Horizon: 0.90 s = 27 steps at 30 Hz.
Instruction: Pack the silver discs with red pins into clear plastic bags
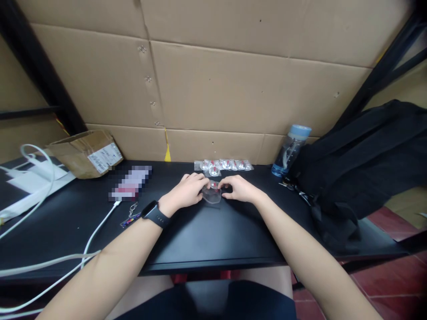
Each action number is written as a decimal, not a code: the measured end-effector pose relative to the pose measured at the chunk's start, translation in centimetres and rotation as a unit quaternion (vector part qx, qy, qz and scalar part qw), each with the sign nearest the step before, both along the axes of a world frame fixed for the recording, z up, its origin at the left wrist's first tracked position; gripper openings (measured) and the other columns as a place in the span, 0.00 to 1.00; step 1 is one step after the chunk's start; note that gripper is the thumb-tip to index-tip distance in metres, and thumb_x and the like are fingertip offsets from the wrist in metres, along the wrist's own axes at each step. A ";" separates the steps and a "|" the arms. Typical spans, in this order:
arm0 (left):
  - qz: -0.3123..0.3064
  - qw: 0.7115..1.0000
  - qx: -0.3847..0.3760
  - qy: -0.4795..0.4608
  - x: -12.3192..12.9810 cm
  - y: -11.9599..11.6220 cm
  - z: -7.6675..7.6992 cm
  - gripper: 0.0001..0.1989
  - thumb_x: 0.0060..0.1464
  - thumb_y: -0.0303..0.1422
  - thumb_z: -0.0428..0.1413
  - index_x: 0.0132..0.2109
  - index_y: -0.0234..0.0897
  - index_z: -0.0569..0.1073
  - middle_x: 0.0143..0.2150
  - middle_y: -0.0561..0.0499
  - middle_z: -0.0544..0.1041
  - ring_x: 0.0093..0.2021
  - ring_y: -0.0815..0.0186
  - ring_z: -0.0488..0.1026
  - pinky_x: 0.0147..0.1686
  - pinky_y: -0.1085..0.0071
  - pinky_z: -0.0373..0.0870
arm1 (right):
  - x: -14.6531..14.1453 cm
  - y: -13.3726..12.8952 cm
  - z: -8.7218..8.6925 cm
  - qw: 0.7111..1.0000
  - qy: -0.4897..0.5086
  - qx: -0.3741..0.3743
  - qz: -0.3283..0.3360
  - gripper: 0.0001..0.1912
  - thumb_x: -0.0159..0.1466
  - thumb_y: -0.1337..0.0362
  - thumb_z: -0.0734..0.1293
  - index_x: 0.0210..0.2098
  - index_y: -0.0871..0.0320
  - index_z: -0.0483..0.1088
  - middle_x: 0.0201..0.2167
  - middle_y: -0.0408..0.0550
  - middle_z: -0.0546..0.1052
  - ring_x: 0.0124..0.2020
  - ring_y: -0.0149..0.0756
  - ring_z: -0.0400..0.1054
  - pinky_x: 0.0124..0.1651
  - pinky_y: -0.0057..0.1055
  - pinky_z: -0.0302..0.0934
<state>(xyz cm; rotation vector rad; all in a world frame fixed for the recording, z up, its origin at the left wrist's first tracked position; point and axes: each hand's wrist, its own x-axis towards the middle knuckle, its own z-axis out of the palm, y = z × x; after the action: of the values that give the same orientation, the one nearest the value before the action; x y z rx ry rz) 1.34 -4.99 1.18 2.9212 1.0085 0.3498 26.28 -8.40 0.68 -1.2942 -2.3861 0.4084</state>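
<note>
Between my hands, just above the black table, is a small clear plastic bag (212, 196) with a shiny round piece bearing a red mark near its top. My left hand (190, 190), with a black watch (155, 214) on the wrist, has its fingers closed at the bag's left edge. At the upper right edge, my right hand (237, 188) pinches the bag between curled fingers and thumb. Just beyond the hands lie several similar clear packets (227, 165) with round silvery pieces and red marks, bunched in a row against the cardboard.
A cardboard wall (213, 89) closes off the back. On the left are an opened carton (80, 155), a blurred phone (130, 183) on a white cable (100, 226) and a keychain (131, 217). A blue-lidded water bottle (289, 151) and black backpack (363, 169) stand right.
</note>
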 end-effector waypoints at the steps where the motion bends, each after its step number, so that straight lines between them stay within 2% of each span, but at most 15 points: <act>1: 0.006 1.000 0.006 -0.004 0.0 0.2 -0.2 0.13 0.56 0.30 0.55 0.49 0.43 0.72 0.52 0.46 0.75 0.55 0.54 0.69 0.51 0.60 0.62 | -0.3 -0.1 -0.1 1.000 -0.010 0.006 -0.017 0.14 0.58 0.68 0.74 0.44 0.53 0.78 0.41 0.45 0.81 0.42 0.37 0.74 0.47 0.30 0.64; 4: 0.018 1.000 0.013 -0.019 0.1 0.7 -0.6 0.09 0.61 0.38 0.55 0.46 0.42 0.73 0.50 0.46 0.76 0.54 0.53 0.69 0.52 0.59 0.61 | -0.9 -0.3 -0.3 0.998 -0.027 0.029 -0.052 0.11 0.61 0.62 0.73 0.43 0.51 0.78 0.42 0.45 0.81 0.44 0.38 0.74 0.46 0.31 0.64; 8: 0.037 0.999 -0.014 -0.021 -0.1 1.3 -0.4 0.09 0.62 0.39 0.54 0.40 0.42 0.78 0.48 0.48 0.78 0.54 0.54 0.69 0.55 0.57 0.59 | -1.1 -0.2 -0.5 0.998 0.002 0.052 -0.046 0.05 0.65 0.65 0.69 0.39 0.52 0.79 0.45 0.46 0.81 0.48 0.38 0.74 0.50 0.32 0.64; 11: 0.046 0.997 -0.063 -0.027 -0.2 1.5 0.0 0.11 0.61 0.40 0.54 0.39 0.43 0.79 0.49 0.50 0.80 0.55 0.55 0.71 0.55 0.59 0.60 | -0.9 0.1 -0.7 0.996 0.052 0.059 -0.051 0.04 0.62 0.68 0.71 0.33 0.55 0.79 0.48 0.49 0.79 0.50 0.39 0.74 0.53 0.35 0.64; 14: 0.043 0.993 -0.101 -0.039 -0.2 1.5 0.4 0.12 0.60 0.40 0.54 0.38 0.43 0.80 0.50 0.51 0.81 0.53 0.58 0.73 0.53 0.62 0.62 | -0.6 0.5 -0.9 0.992 0.105 0.040 -0.061 0.04 0.60 0.70 0.71 0.30 0.57 0.78 0.49 0.51 0.79 0.48 0.40 0.75 0.52 0.35 0.65; 18: 0.063 0.991 -0.102 -0.053 -0.2 1.5 0.8 0.11 0.56 0.41 0.56 0.35 0.44 0.82 0.51 0.52 0.81 0.53 0.57 0.73 0.53 0.60 0.62 | -0.3 0.7 -0.8 0.988 0.136 0.006 -0.073 0.05 0.58 0.72 0.70 0.28 0.58 0.77 0.47 0.50 0.80 0.49 0.40 0.75 0.50 0.33 0.65; 22: 0.092 0.990 -0.080 -0.071 -0.2 1.4 1.1 0.11 0.54 0.40 0.57 0.33 0.43 0.83 0.51 0.51 0.81 0.54 0.54 0.73 0.53 0.58 0.61 | -0.5 0.7 -0.5 0.986 0.143 -0.001 -0.088 0.05 0.57 0.72 0.70 0.26 0.58 0.76 0.44 0.49 0.81 0.48 0.39 0.75 0.53 0.33 0.63; 27: 0.127 0.985 -0.087 -0.075 0.4 1.2 0.5 0.15 0.56 0.42 0.54 0.28 0.43 0.81 0.44 0.51 0.83 0.46 0.54 0.76 0.50 0.55 0.60 | -1.4 0.3 -0.8 0.985 0.078 0.005 -0.156 0.08 0.59 0.68 0.68 0.23 0.57 0.74 0.42 0.49 0.80 0.45 0.40 0.74 0.50 0.33 0.63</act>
<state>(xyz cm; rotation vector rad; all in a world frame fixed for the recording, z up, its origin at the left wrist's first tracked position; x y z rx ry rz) 1.69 -3.82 1.65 2.5736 1.3164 0.4577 24.87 -8.09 -0.13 -1.5393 -2.0123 0.3858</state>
